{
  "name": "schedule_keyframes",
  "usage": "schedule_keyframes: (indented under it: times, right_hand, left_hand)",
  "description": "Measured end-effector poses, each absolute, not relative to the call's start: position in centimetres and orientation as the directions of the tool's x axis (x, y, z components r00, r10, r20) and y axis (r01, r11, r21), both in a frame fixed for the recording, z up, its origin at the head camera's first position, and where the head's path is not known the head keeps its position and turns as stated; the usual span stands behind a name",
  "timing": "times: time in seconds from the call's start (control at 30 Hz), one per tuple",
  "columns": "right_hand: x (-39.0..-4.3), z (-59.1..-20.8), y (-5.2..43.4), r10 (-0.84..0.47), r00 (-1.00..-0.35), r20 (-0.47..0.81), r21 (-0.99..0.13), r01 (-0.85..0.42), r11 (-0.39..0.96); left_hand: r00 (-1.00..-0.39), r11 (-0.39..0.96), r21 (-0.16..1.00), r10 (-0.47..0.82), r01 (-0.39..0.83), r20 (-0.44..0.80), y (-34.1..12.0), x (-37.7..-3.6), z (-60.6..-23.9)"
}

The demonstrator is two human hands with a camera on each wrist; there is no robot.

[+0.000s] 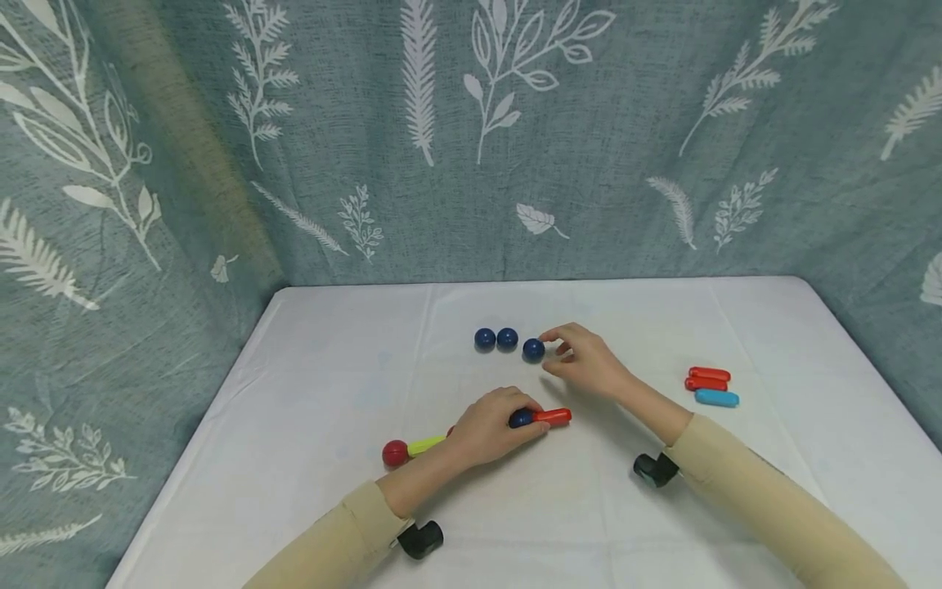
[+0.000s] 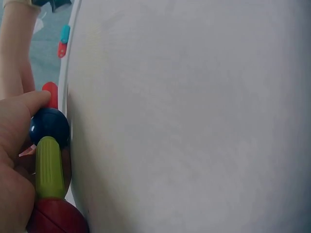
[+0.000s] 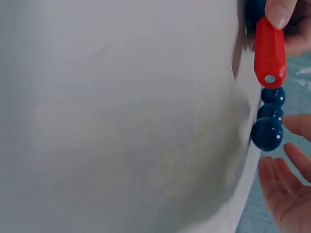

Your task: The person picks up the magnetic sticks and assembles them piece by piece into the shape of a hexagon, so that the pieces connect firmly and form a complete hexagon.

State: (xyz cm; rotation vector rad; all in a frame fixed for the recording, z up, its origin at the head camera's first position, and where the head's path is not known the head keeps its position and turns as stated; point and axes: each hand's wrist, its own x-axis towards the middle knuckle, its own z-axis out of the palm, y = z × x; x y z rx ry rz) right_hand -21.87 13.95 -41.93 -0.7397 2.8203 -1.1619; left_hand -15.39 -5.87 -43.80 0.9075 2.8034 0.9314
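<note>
From overhead, the left hand (image 1: 491,425) curls over a blue ball (image 1: 521,419) on the white table (image 1: 309,393), a red stick (image 1: 553,416) jutting past its fingertips and a green stick (image 1: 427,445) with a red ball (image 1: 395,452) trailing behind. Just beyond that blue ball, the right hand (image 1: 585,362), fingers loosely spread and holding nothing, reaches to the nearest of 3 loose balls (image 1: 533,349). The left wrist view shows the thumb (image 2: 29,104) pressed on the blue ball. The right wrist view shows relaxed fingers (image 3: 284,189) beside the loose ball.
</note>
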Motion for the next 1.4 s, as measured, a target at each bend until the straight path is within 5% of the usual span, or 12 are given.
schedule_keyframes:
  times: [0.4,1.4]
  right_hand:
    - [-23.1,-42.5,13.0,-0.516,-0.845,0.139,-0.572,-0.494,0.655]
    - [-16.6,-42.9,16.9,-0.571,-0.811,0.128,-0.602,-0.521,0.605]
  left_hand:
    - [-0.814,0.629,0.561,0.561,0.538,0.152,-6.1,-15.4,-43.9]
    - [-0.849,0.679,0.535,0.506,0.502,0.155,-7.4,-15.4,-44.1]
